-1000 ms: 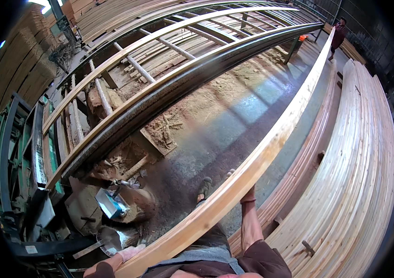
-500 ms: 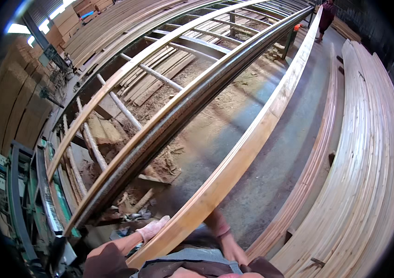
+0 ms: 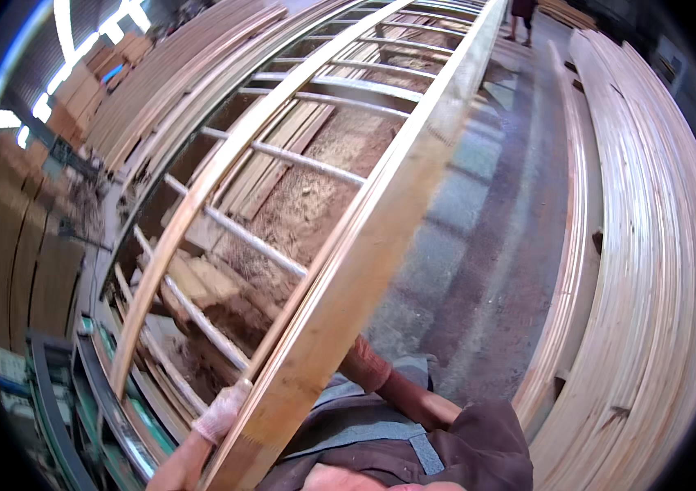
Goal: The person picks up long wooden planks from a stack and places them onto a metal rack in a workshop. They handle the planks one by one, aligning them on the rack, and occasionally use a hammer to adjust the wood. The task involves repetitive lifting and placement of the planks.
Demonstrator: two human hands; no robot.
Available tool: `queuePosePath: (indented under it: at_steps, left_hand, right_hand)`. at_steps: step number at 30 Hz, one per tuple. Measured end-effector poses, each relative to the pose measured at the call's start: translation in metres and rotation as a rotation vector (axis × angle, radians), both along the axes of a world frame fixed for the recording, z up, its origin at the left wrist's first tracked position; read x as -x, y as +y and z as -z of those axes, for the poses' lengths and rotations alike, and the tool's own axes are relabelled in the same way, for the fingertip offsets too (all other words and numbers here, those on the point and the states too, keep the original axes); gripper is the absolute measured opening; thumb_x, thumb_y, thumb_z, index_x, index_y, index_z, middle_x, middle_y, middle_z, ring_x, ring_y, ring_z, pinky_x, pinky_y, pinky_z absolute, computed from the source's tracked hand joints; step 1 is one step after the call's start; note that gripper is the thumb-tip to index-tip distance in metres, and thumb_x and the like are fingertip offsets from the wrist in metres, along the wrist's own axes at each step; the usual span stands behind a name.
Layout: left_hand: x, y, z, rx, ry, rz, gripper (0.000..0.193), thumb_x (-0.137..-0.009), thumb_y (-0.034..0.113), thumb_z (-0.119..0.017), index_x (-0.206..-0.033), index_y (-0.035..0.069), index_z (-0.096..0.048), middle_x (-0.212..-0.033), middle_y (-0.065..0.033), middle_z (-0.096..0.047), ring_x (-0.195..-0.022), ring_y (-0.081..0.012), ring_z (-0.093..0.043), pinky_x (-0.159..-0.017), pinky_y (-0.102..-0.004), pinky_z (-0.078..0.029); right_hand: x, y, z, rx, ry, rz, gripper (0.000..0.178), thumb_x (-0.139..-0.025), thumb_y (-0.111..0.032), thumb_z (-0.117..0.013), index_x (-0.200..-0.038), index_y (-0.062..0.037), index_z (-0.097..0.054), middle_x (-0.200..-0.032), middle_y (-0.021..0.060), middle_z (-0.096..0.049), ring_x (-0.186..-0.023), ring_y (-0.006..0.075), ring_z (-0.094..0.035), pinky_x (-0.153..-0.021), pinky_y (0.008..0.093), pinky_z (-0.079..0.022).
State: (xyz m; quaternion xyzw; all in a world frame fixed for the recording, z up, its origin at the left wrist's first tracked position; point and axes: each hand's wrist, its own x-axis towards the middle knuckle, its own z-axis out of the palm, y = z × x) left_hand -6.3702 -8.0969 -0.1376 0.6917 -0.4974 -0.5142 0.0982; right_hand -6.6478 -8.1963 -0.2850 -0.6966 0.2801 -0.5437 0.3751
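Note:
A long pale wooden plank, layered along its upper edge, runs from beside my body to the far end of the hall. It lies along the near rail of a long roller frame and hides most of that rail. My left hand, in a pale knit glove, is closed at the plank's left edge near its close end. On the other side, my right hand, in a reddish glove, grips low on the plank; its fingertips are hidden behind the wood.
Stacked long boards fill the right side, with a narrower stack beside them. Grey floor lies between. Green machinery stands at lower left. Sawdust and offcuts lie under the rollers. At the far end stands another person.
The plank has shifted left, from over the floor to the roller frame's near rail. My right hand has come up against its side, and my left hand has moved left with it.

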Motion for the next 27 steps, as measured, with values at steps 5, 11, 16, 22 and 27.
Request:
queuePosePath:
  at_steps: [5,11,16,22,27]
  left_hand:
    - [-0.093,-0.012,-0.020,0.208,-0.175,0.265,0.036,-0.106,0.034,-0.048,-0.100,0.003,-0.065,-0.082,-0.0145,-0.069,-0.085,-0.0312,-0.069,-0.073,-0.0454,-0.054]
    - [-0.210,-0.026,0.040,0.325,-0.227,0.561,0.028,-0.090,0.029,-0.066,-0.107,0.006,-0.064,-0.091,-0.0169,-0.065,-0.084,-0.0407,-0.067,-0.071,-0.0511,-0.053]
    - [-0.190,-0.077,0.024,0.086,-0.182,0.380,0.028,-0.098,0.032,-0.060,-0.105,0.005,-0.065,-0.099,-0.0176,-0.071,-0.093,-0.0371,-0.071,-0.075,-0.0475,-0.055]
    - [-0.224,-0.079,0.104,-0.061,0.109,0.259,0.034,-0.108,0.034,-0.049,-0.108,0.004,-0.066,-0.107,-0.0183,-0.073,-0.100,-0.0311,-0.073,-0.080,-0.0432,-0.056]
    - [-0.244,-0.057,0.161,-0.294,0.360,-0.101,0.028,-0.099,0.030,-0.060,-0.110,0.005,-0.067,-0.101,-0.0191,-0.071,-0.098,-0.0364,-0.072,-0.080,-0.0442,-0.057]
  right_hand:
    - [-0.085,-0.017,-0.019,-0.496,-0.293,-0.254,0.070,-0.102,-0.063,-0.052,-0.134,-0.0013,-0.056,-0.119,0.0107,-0.068,-0.103,0.0232,-0.070,-0.086,0.0416,-0.061]
    - [-0.136,-0.039,-0.038,-0.854,-0.400,-0.378,0.072,-0.100,-0.065,-0.053,-0.136,-0.0028,-0.055,-0.119,0.0115,-0.069,-0.103,0.0251,-0.072,-0.088,0.0448,-0.062]
    - [-0.163,-0.056,-0.005,-0.715,-0.399,-0.343,0.075,-0.100,-0.063,-0.055,-0.145,-0.0045,-0.047,-0.132,0.0100,-0.064,-0.116,0.0247,-0.067,-0.094,0.0460,-0.060]
    - [-0.163,-0.061,0.014,-1.239,-0.612,-0.371,0.080,-0.097,-0.064,-0.061,-0.148,-0.0050,-0.046,-0.136,0.0089,-0.062,-0.122,0.0250,-0.064,-0.099,0.0481,-0.057]
    - [-0.157,-0.068,0.007,-1.354,-0.510,-0.310,0.065,-0.095,-0.051,-0.070,-0.139,-0.0051,-0.056,-0.131,0.0092,-0.066,-0.119,0.0257,-0.065,-0.096,0.0465,-0.057]
